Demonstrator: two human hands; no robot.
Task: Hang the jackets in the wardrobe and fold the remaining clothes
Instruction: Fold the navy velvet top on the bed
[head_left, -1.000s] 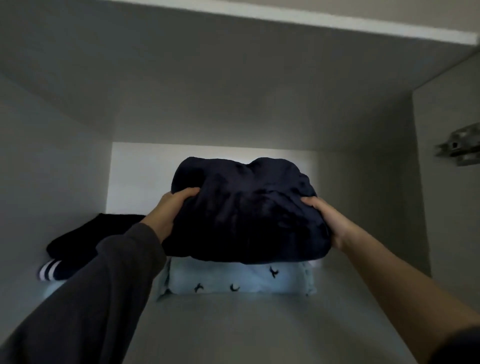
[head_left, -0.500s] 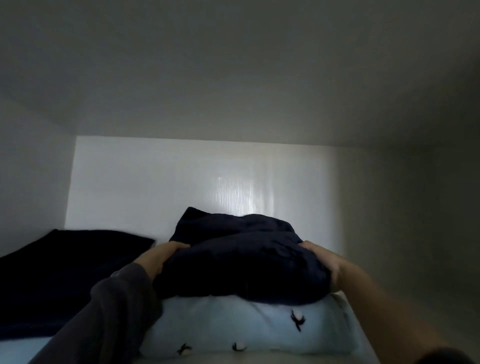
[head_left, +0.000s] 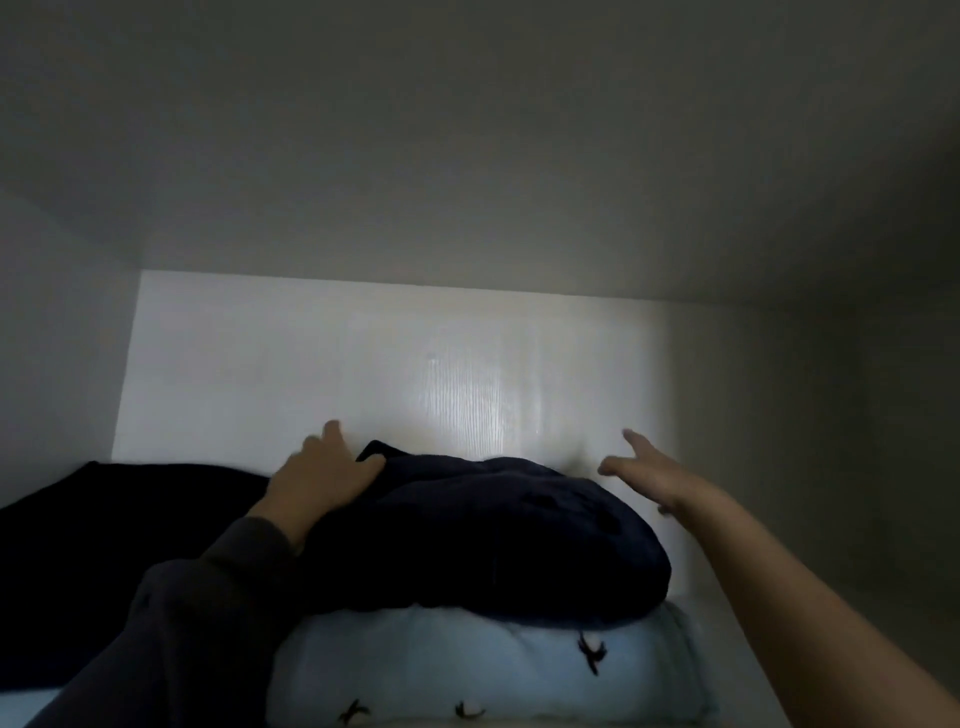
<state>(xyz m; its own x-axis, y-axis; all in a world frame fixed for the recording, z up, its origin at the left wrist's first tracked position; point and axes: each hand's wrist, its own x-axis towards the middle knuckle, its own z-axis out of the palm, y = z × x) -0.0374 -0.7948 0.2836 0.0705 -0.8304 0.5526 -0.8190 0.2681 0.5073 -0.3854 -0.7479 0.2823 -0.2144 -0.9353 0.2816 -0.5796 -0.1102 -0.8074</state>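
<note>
A folded dark navy garment (head_left: 498, 535) lies on top of a folded light blue garment with small dark bird prints (head_left: 467, 670), inside a white wardrobe shelf compartment. My left hand (head_left: 322, 480) rests flat on the navy garment's left back corner, fingers spread. My right hand (head_left: 652, 470) hovers just right of the navy garment with its fingers stretched out and holds nothing.
A second stack topped by a black garment (head_left: 104, 525) fills the shelf's left side. The white back panel (head_left: 415, 364) is close behind the stacks. The shelf's ceiling (head_left: 467, 130) hangs low overhead, and a side wall (head_left: 831, 415) closes the right.
The navy garment has been set down on the light blue one. Both hands let go of it: the right hand lifted off to the right, the left slid toward the back corner.
</note>
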